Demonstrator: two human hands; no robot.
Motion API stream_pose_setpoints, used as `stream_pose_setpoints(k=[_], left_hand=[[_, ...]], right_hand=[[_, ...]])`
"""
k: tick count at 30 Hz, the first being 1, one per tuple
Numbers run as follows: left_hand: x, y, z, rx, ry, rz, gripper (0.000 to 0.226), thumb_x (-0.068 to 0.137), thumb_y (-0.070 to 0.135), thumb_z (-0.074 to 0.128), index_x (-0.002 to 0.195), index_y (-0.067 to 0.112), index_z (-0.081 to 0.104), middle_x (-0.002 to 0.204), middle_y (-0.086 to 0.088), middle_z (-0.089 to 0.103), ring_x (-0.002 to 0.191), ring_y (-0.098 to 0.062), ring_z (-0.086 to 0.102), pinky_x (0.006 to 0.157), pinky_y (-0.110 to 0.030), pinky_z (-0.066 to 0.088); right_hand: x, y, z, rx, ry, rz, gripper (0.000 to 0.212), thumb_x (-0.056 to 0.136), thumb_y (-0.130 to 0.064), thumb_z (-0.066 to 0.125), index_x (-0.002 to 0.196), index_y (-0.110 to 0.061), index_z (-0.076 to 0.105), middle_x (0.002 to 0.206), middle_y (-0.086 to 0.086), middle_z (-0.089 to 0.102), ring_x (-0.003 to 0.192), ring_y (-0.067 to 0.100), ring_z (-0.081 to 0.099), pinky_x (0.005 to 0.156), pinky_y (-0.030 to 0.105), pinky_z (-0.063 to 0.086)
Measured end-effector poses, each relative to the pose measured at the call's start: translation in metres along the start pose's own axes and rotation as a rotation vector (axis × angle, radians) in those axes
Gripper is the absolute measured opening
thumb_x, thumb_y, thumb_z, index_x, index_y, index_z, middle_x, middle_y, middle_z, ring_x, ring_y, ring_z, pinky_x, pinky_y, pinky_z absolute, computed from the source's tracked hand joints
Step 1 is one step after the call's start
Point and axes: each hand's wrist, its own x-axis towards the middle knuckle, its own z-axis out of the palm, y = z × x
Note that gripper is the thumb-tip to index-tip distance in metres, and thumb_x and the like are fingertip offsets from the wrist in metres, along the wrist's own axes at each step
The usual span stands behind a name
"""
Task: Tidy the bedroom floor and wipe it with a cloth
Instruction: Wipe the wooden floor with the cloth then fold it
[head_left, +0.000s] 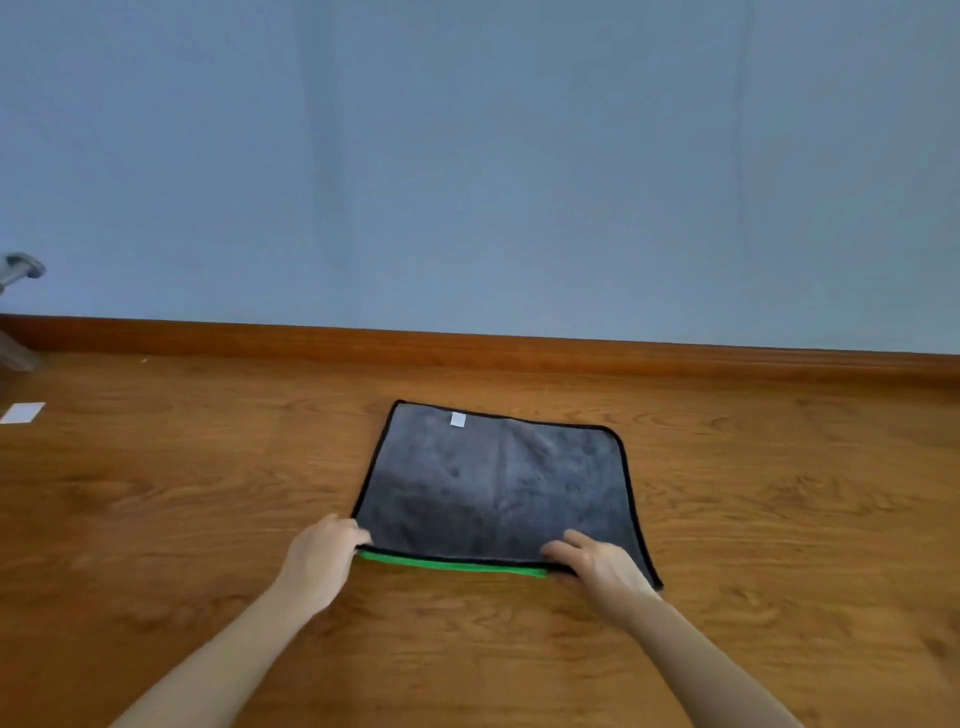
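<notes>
Both arms outstretched, left hand (324, 556) and right hand (597, 564) pinching near corners of grey cloth (493, 478) flat on floor (208, 493).

Cloth (498, 483) on floor (208, 509), before wall (467, 156)

Cloth (498, 483): dark grey on the upper face, slightly mottled with lighter and darker patches, edged all round in black piping. A bright green strip (452, 564) is seen along the near edge (apparently the underside of the cloth, showing below the black border). A small white label (457, 419) is noted near the far edge.

Floor (208, 493): warm orange-brown wood, marked with darker wavy grain lines. Skirting board (467, 348): the same orange-brown, a shade redder.

Wall (467, 156): plain pale grey-blue, unpatterned.

White rectangular piece (22, 412) recorded at the far left of the floor. Grey object (23, 267) at the left edge, blurred.
</notes>
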Motion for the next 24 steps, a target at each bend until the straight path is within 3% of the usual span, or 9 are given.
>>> stream_pose_setpoints(k=[4, 8, 12, 16, 17, 19, 21, 22, 24], left_hand=[[-0.045, 0.000, 0.030, 0.019, -0.029, 0.133, 0.041, 0.055, 0.006, 0.082, 0.088, 0.029, 0.073, 0.085, 0.016, 0.063, 0.074, -0.004, 0.060, 0.056, -0.015, 0.046], [-0.052, -0.006, 0.034, -0.072, 0.087, 0.098, 0.034, 0.063, 0.005, 0.074, 0.091, 0.025, 0.070, 0.089, 0.013, 0.065, 0.080, -0.008, 0.064, 0.068, -0.021, 0.049], [-0.043, 0.007, 0.034, -0.021, 0.210, 0.056, 0.037, 0.061, 0.003, 0.080, 0.095, 0.015, 0.071, 0.092, 0.004, 0.069, 0.080, -0.013, 0.067, 0.067, -0.027, 0.055], [-0.025, 0.028, 0.047, 0.036, 0.158, -0.003, 0.050, 0.067, 0.020, 0.082, 0.114, 0.013, 0.066, 0.118, -0.007, 0.065, 0.104, -0.024, 0.065, 0.080, -0.036, 0.054], [-0.021, 0.036, 0.048, 0.028, 0.104, -0.016, 0.057, 0.073, 0.027, 0.077, 0.126, 0.015, 0.058, 0.132, -0.009, 0.055, 0.117, -0.026, 0.058, 0.088, -0.040, 0.050], [-0.010, 0.051, 0.050, 0.022, -0.055, -0.038, 0.068, 0.091, 0.045, 0.051, 0.148, 0.024, 0.019, 0.154, -0.005, 0.008, 0.143, -0.028, 0.018, 0.110, -0.049, 0.025], [-0.001, 0.061, 0.055, 0.043, -0.173, -0.066, 0.072, 0.091, 0.065, 0.023, 0.145, 0.033, -0.013, 0.147, 0.000, -0.028, 0.142, -0.027, -0.017, 0.113, -0.053, 0.003], [0.002, 0.065, 0.056, 0.059, -0.194, -0.062, 0.078, 0.082, 0.076, 0.009, 0.142, 0.035, -0.021, 0.144, 0.001, -0.035, 0.138, -0.028, -0.026, 0.112, -0.056, -0.001], [0.007, 0.071, 0.058, 0.054, -0.201, -0.038, 0.095, 0.055, 0.088, -0.016, 0.135, 0.038, -0.030, 0.141, 0.001, -0.041, 0.129, -0.028, -0.035, 0.110, -0.059, -0.003]], right_hand=[[-0.023, -0.002, 0.037, 0.019, -0.160, 0.027, 0.034, 0.093, -0.037, 0.052, 0.125, -0.027, 0.052, 0.113, -0.005, 0.051, 0.091, 0.017, 0.059, 0.077, 0.028, 0.045], [-0.032, -0.003, 0.041, 0.050, -0.105, 0.053, 0.076, 0.078, -0.078, 0.011, 0.118, -0.030, 0.055, 0.099, -0.015, 0.046, 0.081, 0.007, 0.054, 0.073, 0.024, 0.046], [-0.023, 0.001, 0.033, 0.066, 0.148, 0.132, 0.032, 0.097, -0.033, 0.042, 0.124, -0.022, 0.055, 0.108, -0.004, 0.053, 0.089, 0.016, 0.057, 0.069, 0.024, 0.046], [-0.010, -0.009, 0.034, 0.074, 0.162, 0.310, 0.045, 0.097, -0.026, 0.046, 0.141, -0.025, 0.039, 0.141, 0.006, 0.036, 0.124, 0.023, 0.041, 0.094, 0.033, 0.044], [-0.007, -0.013, 0.037, 0.071, 0.105, 0.343, 0.050, 0.098, -0.031, 0.044, 0.146, -0.029, 0.029, 0.150, 0.007, 0.023, 0.133, 0.024, 0.030, 0.101, 0.036, 0.040], [-0.003, -0.022, 0.042, 0.045, -0.029, 0.384, 0.059, 0.098, -0.042, 0.040, 0.149, -0.037, 0.011, 0.158, 0.004, -0.004, 0.144, 0.027, 0.005, 0.111, 0.045, 0.026], [0.003, -0.029, 0.053, 0.003, -0.091, 0.403, 0.066, 0.095, -0.053, 0.035, 0.148, -0.040, -0.002, 0.156, 0.003, -0.021, 0.144, 0.032, -0.010, 0.112, 0.056, 0.012], [0.006, -0.033, 0.059, -0.044, -0.059, 0.405, 0.066, 0.094, -0.059, 0.030, 0.149, -0.038, -0.001, 0.156, 0.005, -0.019, 0.144, 0.036, -0.006, 0.110, 0.061, 0.013], [0.012, -0.038, 0.064, -0.120, -0.019, 0.467, 0.066, 0.092, -0.065, 0.012, 0.146, -0.030, 0.024, 0.154, 0.015, 0.018, 0.138, 0.042, 0.023, 0.096, 0.067, 0.031]])
